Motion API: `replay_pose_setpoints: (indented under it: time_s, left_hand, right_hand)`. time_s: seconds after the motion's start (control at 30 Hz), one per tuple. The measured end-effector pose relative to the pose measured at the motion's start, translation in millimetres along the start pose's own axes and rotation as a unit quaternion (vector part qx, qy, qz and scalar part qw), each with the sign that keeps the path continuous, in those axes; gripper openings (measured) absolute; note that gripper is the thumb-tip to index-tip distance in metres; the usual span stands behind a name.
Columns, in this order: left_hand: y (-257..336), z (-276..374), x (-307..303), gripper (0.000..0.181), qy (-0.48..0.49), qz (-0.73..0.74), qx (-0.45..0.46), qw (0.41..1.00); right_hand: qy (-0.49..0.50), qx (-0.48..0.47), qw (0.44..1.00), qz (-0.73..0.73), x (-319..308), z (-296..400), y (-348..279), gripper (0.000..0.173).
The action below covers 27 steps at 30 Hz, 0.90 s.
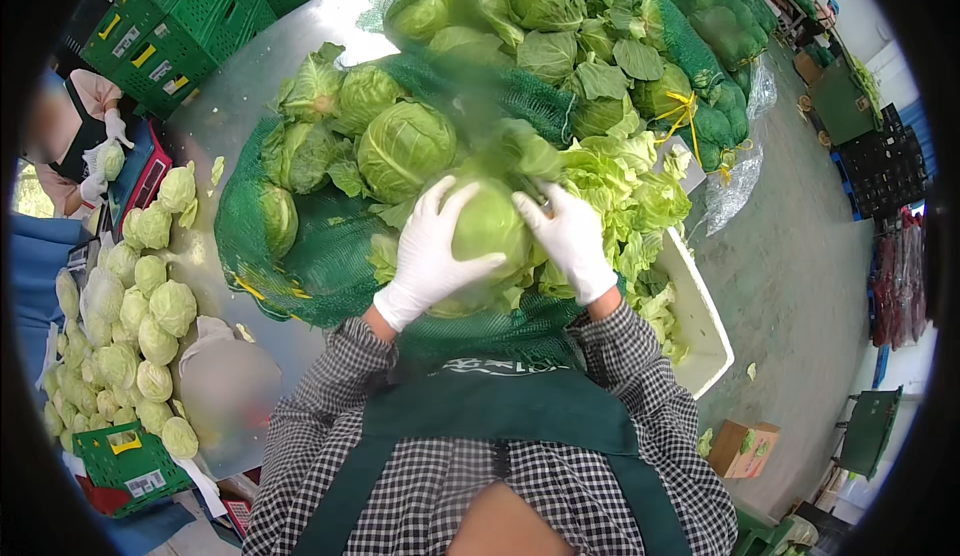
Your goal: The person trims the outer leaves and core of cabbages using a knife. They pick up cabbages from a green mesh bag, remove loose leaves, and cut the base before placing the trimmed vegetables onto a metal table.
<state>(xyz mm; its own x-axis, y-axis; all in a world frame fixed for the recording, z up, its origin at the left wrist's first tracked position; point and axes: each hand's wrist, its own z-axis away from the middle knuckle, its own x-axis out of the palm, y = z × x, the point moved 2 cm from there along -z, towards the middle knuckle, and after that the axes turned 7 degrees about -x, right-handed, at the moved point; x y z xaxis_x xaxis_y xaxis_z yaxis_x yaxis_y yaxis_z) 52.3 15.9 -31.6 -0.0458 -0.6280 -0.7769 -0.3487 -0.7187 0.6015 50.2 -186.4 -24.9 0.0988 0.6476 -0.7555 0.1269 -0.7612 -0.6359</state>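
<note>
A pale green cabbage (491, 226) sits in front of me over an opened green mesh sack (330, 233). My left hand (442, 259), in a white glove, grips its left side with thumb and fingers spread around it. At the cabbage's upper right, my gloved right hand (570, 241) pinches a blurred outer leaf (531, 152) between thumb and fingers. Just beyond my left hand lies a large whole cabbage (406, 151), with several more in the sack. Loose leaves (607, 181) heap up beside my right hand.
A white foam box (701, 338) with leaves stands at the right. Full mesh sacks (705, 23) lie at the back. Trimmed cabbages (139, 316) cover the left side of the metal table (225, 105). A co-worker (75, 120) holds a cabbage by a red scale (150, 173); another person's head (229, 368) is nearer.
</note>
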Motion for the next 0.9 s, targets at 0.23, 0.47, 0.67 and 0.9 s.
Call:
replay_pose_setpoints:
  time_s: [0.23, 0.47, 0.67, 0.9]
  left_hand:
    - [-36.4, 53.0, 3.9, 0.096, 0.07, 0.14, -0.012, 0.988]
    - [-54.6, 65.7, -21.2, 0.114, 0.015, 0.079, -0.049, 0.996]
    - [-47.3, 58.6, -30.7, 0.114, -0.047, 0.014, -0.04, 0.998]
    - [-41.9, 62.1, -27.2, 0.121, -0.071, 0.025, -0.058, 0.995]
  right_hand:
    - [0.005, 0.032, 0.996, 0.086, 36.1, -25.0, 78.1, 0.058]
    - [-0.015, 0.061, 0.972, -0.226, -7.3, 3.2, 8.5, 0.045]
    - [-0.161, 0.203, 0.852, -0.454, 29.0, 95.2, -17.0, 0.021]
    - [-0.137, 0.189, 0.881, -0.411, 40.2, 125.9, -5.3, 0.025]
